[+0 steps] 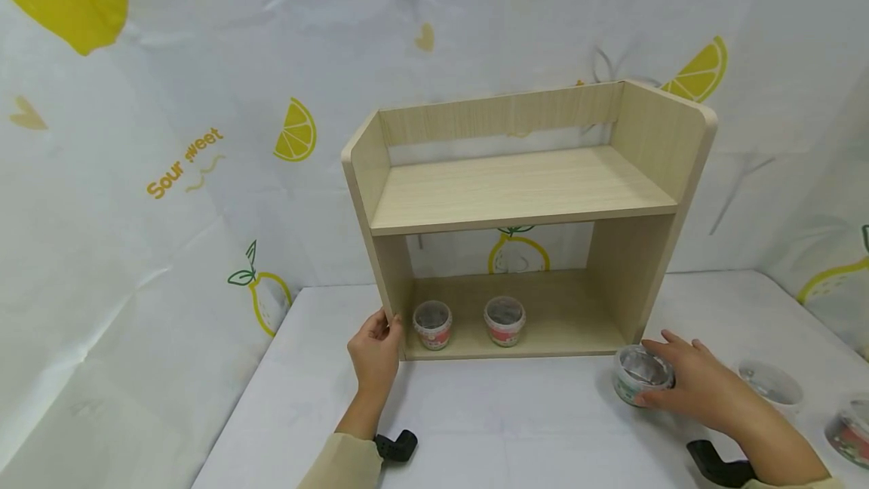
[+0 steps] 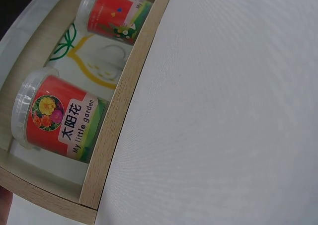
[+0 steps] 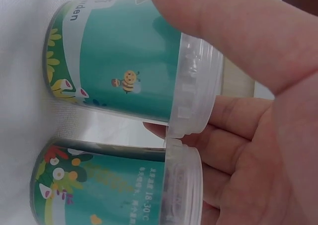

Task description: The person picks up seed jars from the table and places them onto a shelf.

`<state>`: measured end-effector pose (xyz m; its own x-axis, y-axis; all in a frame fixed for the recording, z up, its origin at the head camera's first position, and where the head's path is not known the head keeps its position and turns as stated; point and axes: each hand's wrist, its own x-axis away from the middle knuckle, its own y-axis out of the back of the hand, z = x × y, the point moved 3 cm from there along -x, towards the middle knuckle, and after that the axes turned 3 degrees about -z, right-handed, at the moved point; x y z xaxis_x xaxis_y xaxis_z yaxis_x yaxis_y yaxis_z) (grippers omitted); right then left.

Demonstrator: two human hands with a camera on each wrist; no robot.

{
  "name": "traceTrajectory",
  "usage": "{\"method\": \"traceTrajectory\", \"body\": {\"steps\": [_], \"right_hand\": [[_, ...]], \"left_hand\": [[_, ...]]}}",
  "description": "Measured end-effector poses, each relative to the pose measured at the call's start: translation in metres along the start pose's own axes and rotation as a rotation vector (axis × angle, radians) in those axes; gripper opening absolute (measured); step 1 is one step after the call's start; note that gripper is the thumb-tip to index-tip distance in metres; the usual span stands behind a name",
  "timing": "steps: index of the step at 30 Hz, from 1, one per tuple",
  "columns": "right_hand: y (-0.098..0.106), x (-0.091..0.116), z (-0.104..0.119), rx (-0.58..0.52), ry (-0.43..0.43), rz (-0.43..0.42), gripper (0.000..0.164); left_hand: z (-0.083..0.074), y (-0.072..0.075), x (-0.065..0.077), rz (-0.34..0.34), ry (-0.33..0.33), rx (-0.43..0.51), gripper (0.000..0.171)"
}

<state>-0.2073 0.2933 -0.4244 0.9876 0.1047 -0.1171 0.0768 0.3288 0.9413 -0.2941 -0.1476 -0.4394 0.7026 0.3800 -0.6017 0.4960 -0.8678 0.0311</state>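
My left hand (image 1: 376, 349) grips the left side panel (image 1: 392, 278) of a light wooden shelf (image 1: 523, 191); only a sliver of that hand shows in the left wrist view. With my right hand (image 1: 702, 383) I hold a green-labelled planting cup (image 1: 641, 377) off the shelf's front right corner, thumb and fingers around its clear rim. The right wrist view shows a second green cup (image 3: 104, 185) close beside the first, in front of my fingers. Two red-labelled "My little garden" cups, one at left (image 1: 433, 325) and one mid-board (image 1: 505, 321), stand upright on the lower shelf.
Behind my right hand is another clear-rimmed cup (image 1: 770, 383). A red-and-green-labelled cup (image 1: 852, 432) stands at the right edge of view. The white table (image 1: 489, 421) meets a lemon-printed cloth backdrop (image 1: 326, 44). The upper shelf board (image 1: 523, 187) spans both side panels.
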Motion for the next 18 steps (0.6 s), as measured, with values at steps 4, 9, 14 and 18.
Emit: {"method": "traceTrajectory", "body": {"steps": [4,9,14,18], "right_hand": [[0.0,0.0,0.0,-0.01,-0.005,0.007,0.091],[0.002,0.001,0.001,-0.021,0.003,-0.011,0.09],[0.002,0.001,0.002,-0.015,0.007,-0.022,0.089],[0.002,0.001,0.002,-0.018,0.011,-0.022,0.089]], "left_hand": [[0.012,-0.002,-0.001,-0.007,0.002,0.017,0.022],[0.015,-0.001,-0.001,-0.006,-0.002,0.052,0.022],[0.014,0.0,0.0,-0.003,-0.01,0.053,0.022],[0.012,-0.001,0.0,-0.006,-0.013,0.045,0.022]]}}
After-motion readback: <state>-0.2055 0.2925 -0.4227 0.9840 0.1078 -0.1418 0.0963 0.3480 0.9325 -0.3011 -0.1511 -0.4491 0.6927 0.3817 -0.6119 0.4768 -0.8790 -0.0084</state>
